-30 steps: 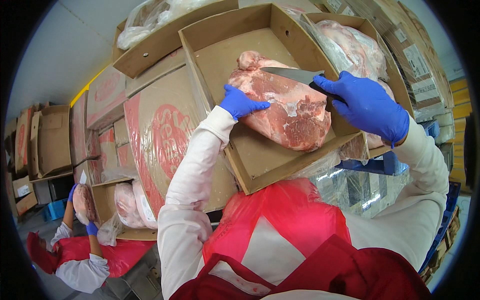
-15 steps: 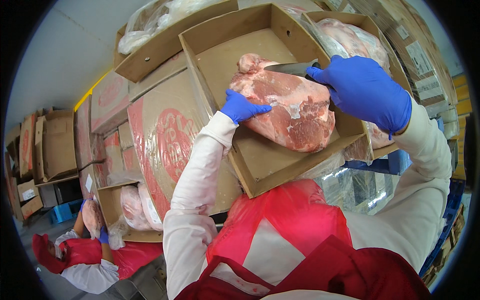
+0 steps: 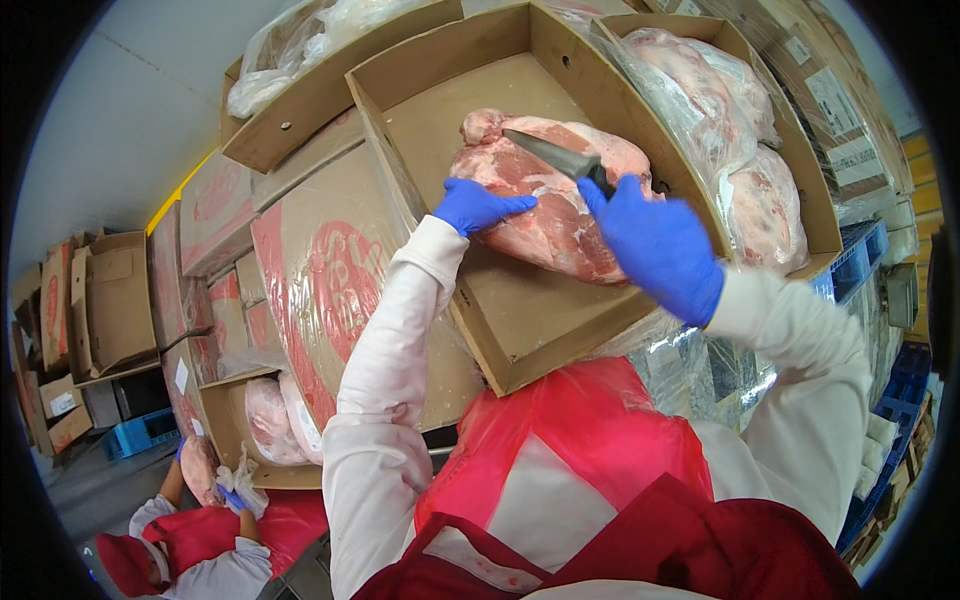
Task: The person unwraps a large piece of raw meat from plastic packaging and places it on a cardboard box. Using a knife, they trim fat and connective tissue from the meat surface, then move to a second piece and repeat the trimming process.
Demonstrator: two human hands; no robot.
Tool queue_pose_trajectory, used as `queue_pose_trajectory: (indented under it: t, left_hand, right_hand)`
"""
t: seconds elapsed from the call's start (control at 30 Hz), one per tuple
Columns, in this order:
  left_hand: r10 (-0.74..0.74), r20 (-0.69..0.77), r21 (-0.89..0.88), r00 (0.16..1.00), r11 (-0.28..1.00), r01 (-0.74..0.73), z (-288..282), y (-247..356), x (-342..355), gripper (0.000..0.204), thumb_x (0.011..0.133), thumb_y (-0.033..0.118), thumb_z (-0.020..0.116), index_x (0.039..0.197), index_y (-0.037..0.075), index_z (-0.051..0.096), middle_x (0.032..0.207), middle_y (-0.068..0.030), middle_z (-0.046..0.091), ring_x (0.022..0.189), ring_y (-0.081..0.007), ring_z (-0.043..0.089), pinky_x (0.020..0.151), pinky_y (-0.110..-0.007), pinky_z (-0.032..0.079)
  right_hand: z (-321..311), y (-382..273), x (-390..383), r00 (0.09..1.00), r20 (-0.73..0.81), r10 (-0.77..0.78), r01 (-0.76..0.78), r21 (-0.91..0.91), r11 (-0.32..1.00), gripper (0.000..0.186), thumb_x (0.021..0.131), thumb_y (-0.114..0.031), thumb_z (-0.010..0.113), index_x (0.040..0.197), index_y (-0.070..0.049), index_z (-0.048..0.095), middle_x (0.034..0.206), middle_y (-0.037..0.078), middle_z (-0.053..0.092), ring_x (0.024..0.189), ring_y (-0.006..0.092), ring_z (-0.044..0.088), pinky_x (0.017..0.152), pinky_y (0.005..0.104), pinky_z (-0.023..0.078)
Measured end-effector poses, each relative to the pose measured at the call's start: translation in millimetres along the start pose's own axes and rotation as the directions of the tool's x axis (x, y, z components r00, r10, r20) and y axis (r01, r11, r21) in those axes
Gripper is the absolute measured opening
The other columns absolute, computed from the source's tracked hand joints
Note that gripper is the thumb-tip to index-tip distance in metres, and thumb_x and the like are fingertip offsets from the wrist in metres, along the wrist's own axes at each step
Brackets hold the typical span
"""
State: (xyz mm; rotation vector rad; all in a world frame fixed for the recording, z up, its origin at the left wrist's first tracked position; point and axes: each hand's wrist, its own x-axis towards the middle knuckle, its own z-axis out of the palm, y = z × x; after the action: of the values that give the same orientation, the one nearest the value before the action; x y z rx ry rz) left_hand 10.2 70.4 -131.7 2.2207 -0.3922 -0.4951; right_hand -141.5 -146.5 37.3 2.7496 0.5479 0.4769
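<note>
Head view: red plastic apron (image 3: 620, 405) is showing nearest, with white sleeves (image 3: 385, 350) reaching forward on both sides. Left hand (image 3: 477, 207), blue-gloved, is resting on the left side of a raw meat joint (image 3: 565, 232); thumb is lying across the top, spread apart from the other fingers. Right hand (image 3: 665, 250), also blue-gloved and a bit blurred, is gripping a knife (image 3: 548, 155), fingers clamped around the black handle. Blade is lying over the joint, tip pointing left near the knobby end; can't tell if the edge is cutting in. Joint is sitting inside an open cardboard box (image 3: 530, 335), its knob toward the upper left. Just right of that, another open carton (image 3: 818, 195) is holding plastic-bagged meat pieces (image 3: 765, 210). Blue pallet (image 3: 855, 265) is sticking out below it. Left side: plastic-wrapped closed cartons (image 3: 310, 250) are standing close by. Beyond, an upper-left box (image 3: 330, 95) is holding clear plastic bags (image 3: 290, 65). Farther off at lower left, a co-worker (image 3: 205, 540) in red and white is handling another meat piece (image 3: 200, 470) with blue gloves.
</note>
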Motion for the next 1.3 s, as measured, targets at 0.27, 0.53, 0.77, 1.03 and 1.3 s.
queue_pose_trajectory:
  t: [0.27, 0.53, 0.77, 1.03, 1.3]
  left_hand:
    - [-0.142, 0.052, 0.202, 0.988, 0.971, 0.129, -1, 49, -33, 0.126, 0.059, 0.073, 0.072, 0.137, -0.016, 0.028, 0.137, -0.0384, 0.032, 0.132, -0.0444, 0.033, 0.114, -0.043, 0.017]
    - [-0.146, 0.023, 0.345, 0.989, 0.930, 0.129, 21, 17, -20, 0.118, 0.067, 0.073, 0.067, 0.137, -0.015, 0.030, 0.135, -0.0332, 0.044, 0.133, -0.0425, 0.035, 0.114, -0.047, 0.010]
    - [-0.173, -0.002, 0.355, 0.985, 0.921, 0.163, 20, 22, -19, 0.116, 0.066, 0.073, 0.067, 0.138, -0.012, 0.032, 0.136, -0.0315, 0.044, 0.132, -0.0400, 0.038, 0.114, -0.044, 0.012]
    - [-0.177, -0.073, 0.376, 0.981, 0.907, 0.192, 26, 5, -11, 0.118, 0.069, 0.078, 0.059, 0.140, -0.011, 0.029, 0.135, -0.0317, 0.045, 0.131, -0.0423, 0.038, 0.114, -0.046, 0.013]
    - [-0.026, 0.192, 0.291, 0.981, 0.956, -0.032, 2, 38, -18, 0.099, 0.077, 0.075, 0.051, 0.128, -0.010, 0.048, 0.120, -0.0276, 0.059, 0.119, -0.0399, 0.052, 0.111, -0.054, 0.006]
  right_hand:
    - [63, -21, 30, 0.985, 0.102, 0.140, -0.163, 0.281, 0.946, 0.056, 0.086, -0.010, 0.052, 0.140, -0.011, 0.039, 0.088, 0.017, 0.053, 0.057, 0.0278, 0.059, 0.048, 0.0417, 0.048]
    - [24, 59, 7, 0.757, 0.650, 0.071, -0.651, 0.738, 0.177, 0.060, 0.083, -0.008, 0.060, 0.139, -0.008, 0.038, 0.088, 0.012, 0.061, 0.066, 0.0165, 0.062, 0.057, 0.0314, 0.051]
    - [-50, 94, 21, 0.575, 0.809, -0.121, -0.745, 0.579, 0.333, 0.063, 0.086, -0.013, 0.059, 0.143, -0.009, 0.034, 0.085, 0.007, 0.060, 0.062, 0.0127, 0.059, 0.055, 0.0263, 0.050]
    - [-57, 112, 84, 0.485, 0.847, -0.218, -0.643, 0.514, 0.568, 0.050, 0.085, -0.025, 0.061, 0.129, -0.005, 0.047, 0.079, 0.007, 0.059, 0.059, 0.0119, 0.055, 0.049, 0.0259, 0.048]
    - [-65, 117, 174, 0.285, 0.958, -0.041, -0.599, 0.211, 0.772, 0.049, 0.081, -0.018, 0.064, 0.125, -0.003, 0.050, 0.069, 0.008, 0.056, 0.047, 0.0151, 0.054, 0.038, 0.0298, 0.044]
